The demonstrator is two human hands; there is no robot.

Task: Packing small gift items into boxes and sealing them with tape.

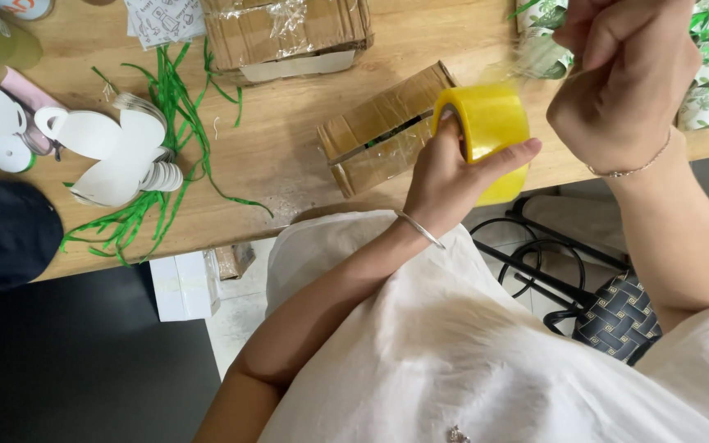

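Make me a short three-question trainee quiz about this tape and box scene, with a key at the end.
1. True or false: the left hand holds the yellow tape roll.
2. What does the right hand pinch? A) green ribbon B) the clear tape end C) a white paper tag
3. Fill in: the small cardboard box beside the roll lies on the wooden ____.

Key: 1 true; 2 B; 3 table. The green ribbon strands and white paper tags lie untouched, farther along the table.

tape roll: 1 | cardboard boxes: 2 | hands: 2 | bracelets: 2
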